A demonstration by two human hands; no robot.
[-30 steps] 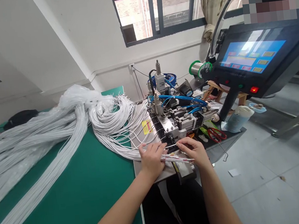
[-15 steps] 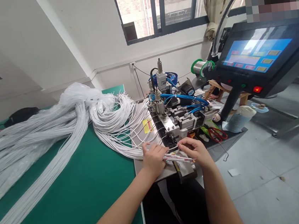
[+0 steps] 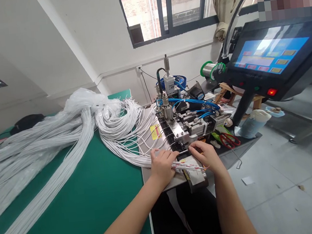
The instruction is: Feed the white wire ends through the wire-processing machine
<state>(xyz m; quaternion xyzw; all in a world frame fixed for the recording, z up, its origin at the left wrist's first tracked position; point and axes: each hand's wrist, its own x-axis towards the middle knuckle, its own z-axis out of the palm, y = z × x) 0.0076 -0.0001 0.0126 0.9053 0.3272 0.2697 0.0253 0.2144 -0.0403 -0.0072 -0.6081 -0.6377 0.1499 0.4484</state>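
My left hand is closed around a bundle of thin white cables, whose reddish-marked ends stick out to the right. A single white cable runs from the left fingertips to my right hand, which pinches it near its end. This cable lies at the front of a benchtop machine with metal cylinders and blue air tubes. Behind my left hand, more white cables curve back in a looped heap.
A green table carries long cable bundles and plastic wrapping on the left. A control screen stands at the right. Red-handled scissors and a wire spool are beside the machine. Another person is at the upper right.
My right hand has moved slightly toward the machine with the single cable, which now sits closer to the machine's front. The left hand keeps its hold, and the view has shifted slightly.
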